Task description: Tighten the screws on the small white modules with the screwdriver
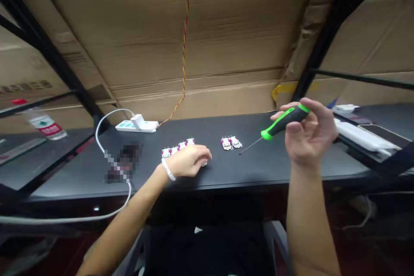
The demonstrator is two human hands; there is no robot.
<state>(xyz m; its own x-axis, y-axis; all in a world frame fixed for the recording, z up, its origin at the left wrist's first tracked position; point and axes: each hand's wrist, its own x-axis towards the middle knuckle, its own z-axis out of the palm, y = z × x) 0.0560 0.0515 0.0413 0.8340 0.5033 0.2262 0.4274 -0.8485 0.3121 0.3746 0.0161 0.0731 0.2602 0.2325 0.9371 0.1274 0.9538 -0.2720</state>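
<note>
Hands are well apart here, with the right hand (310,131) gripping a light, stiff screwdriver (274,128) by its chunky green handle (286,120), the easy spot to hold, while the left hand (189,161) is resting on fragile-looking little white connectors (177,146) left of it.

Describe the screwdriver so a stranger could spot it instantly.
Start at the long black workbench beneath the cardboard wall. Above its middle, the right hand holds a screwdriver, its thin shaft slanting down-left. Its green-and-black handle sets it apart from the small white-and-magenta blocks on the bench.
</note>
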